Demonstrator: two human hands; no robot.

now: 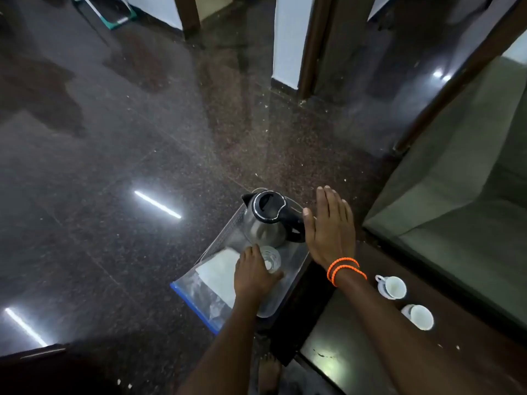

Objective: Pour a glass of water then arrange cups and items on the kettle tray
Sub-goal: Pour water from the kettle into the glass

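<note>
A steel kettle [265, 220] with a black lid and handle stands at the far end of a clear plastic tray [288, 292]. My left hand [253, 276] wraps around a small clear glass [271, 259] standing on the tray just in front of the kettle. My right hand [330, 226] is flat with fingers together, held just right of the kettle's handle, holding nothing. A white folded napkin [219, 269] and a clear zip bag with a blue edge [196, 297] lie at the tray's left. Two white cups [392, 286] [419, 316] sit on the dark counter to the right.
The tray rests on the corner of a dark wooden counter [356, 337], overhanging a dark speckled floor [142, 138]. A mirror or glass panel [470, 181] rises behind the counter on the right. Door frames stand at the far end.
</note>
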